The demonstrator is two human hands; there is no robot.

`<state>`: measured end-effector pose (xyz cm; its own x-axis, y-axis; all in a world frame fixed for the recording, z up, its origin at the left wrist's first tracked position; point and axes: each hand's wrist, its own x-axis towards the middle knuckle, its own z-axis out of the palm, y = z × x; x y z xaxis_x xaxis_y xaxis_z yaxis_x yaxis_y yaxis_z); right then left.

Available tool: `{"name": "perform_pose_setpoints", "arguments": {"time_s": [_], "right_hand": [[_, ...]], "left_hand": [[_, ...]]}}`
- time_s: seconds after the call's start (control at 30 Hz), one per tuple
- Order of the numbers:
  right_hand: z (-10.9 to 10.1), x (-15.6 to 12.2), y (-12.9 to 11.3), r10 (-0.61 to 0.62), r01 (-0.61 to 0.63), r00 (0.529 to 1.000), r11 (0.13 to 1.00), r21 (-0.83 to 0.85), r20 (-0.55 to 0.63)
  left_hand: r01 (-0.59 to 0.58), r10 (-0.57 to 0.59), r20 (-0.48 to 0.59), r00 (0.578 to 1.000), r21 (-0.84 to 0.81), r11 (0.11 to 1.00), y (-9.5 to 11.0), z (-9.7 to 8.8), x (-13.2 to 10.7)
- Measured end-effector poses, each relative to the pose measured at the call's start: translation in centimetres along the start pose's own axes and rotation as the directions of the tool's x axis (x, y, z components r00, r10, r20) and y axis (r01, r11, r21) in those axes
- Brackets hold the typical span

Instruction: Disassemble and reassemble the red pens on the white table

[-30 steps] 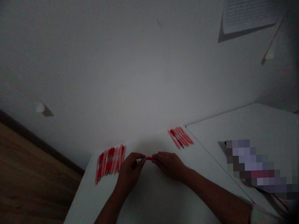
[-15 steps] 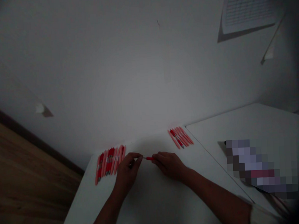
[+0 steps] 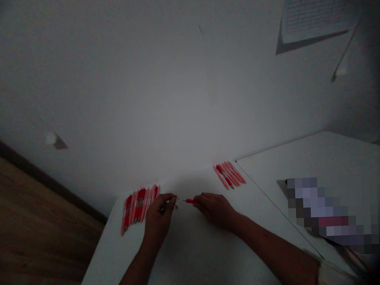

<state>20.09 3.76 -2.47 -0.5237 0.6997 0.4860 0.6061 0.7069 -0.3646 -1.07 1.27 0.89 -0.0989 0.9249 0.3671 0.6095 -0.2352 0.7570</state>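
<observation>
- Hands in view: two, the person's own, a left hand (image 3: 158, 215) and a right hand (image 3: 214, 209), both above a white desk (image 3: 198, 255).
- Small red pen part (image 3: 190, 201): one, held in the air between the hands, its exact type too small to confirm.
- Right fingers (image 3: 199, 204): clenched on the red pen part's right end, grasping it.
- Left fingers (image 3: 169, 199): curled together just left of the part's thin pale tip. Whether they grasp anything is too small to tell, and contact with the tip cannot be confirmed.
- Pink-and-red pens, left group (image 3: 139, 210): about nine, side by side on the desk, just beside the left hand.
- Pink-and-red pens, far group (image 3: 229, 175): about six, side by side near the desk's far edge, beyond the right hand.
- Second white desk (image 3: 307, 166): one, abutting the first on the right, carrying one pixelated object (image 3: 331, 214).
- Wooden floor (image 3: 33, 225): visible left of the desk.
- Printed sheet (image 3: 316, 11): one, upper right.
</observation>
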Motion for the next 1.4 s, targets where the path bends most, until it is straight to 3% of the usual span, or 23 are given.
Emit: {"name": "perform_pose_setpoints", "arguments": {"time_s": [0.1, 0.2, 0.33, 0.5, 0.73, 1.4], "right_hand": [[0.0, 0.0, 0.0, 0.004, -0.004, 1.0, 1.0, 0.003, -0.004], [0.0, 0.1, 0.1, 0.011, -0.01, 1.0, 1.0, 0.008, -0.012], [-0.2, 0.1, 0.0, 0.013, -0.013, 1.0, 1.0, 0.023, -0.014], [-0.1, 0.0, 0.1, 0.007, -0.007, 1.0, 1.0, 0.028, -0.016], [0.1, 0.0, 0.1, 0.013, -0.012, 1.0, 1.0, 0.028, -0.025], [0.2, 0.0, 0.2, 0.003, -0.002, 1.0, 1.0, 0.024, -0.03]], "left_hand": [[0.058, -0.055, -0.093, 0.994, 0.031, 0.998, -0.4, -0.2, 0.3], [0.131, -0.104, -0.152, 0.983, 0.18, 0.975, -0.8, -0.4, 0.5], [0.092, -0.053, -0.102, 0.993, 0.426, 0.9, -1.1, -0.4, 0.3], [0.03, -0.033, -0.004, 0.999, 0.553, 0.833, -1.1, -0.5, -0.2], [-0.041, -0.006, 0.078, 0.997, 0.577, 0.816, -1.5, -0.8, -0.5], [-0.03, -0.017, 0.079, 0.997, 0.556, 0.831, -1.5, -0.6, -0.6]]}}
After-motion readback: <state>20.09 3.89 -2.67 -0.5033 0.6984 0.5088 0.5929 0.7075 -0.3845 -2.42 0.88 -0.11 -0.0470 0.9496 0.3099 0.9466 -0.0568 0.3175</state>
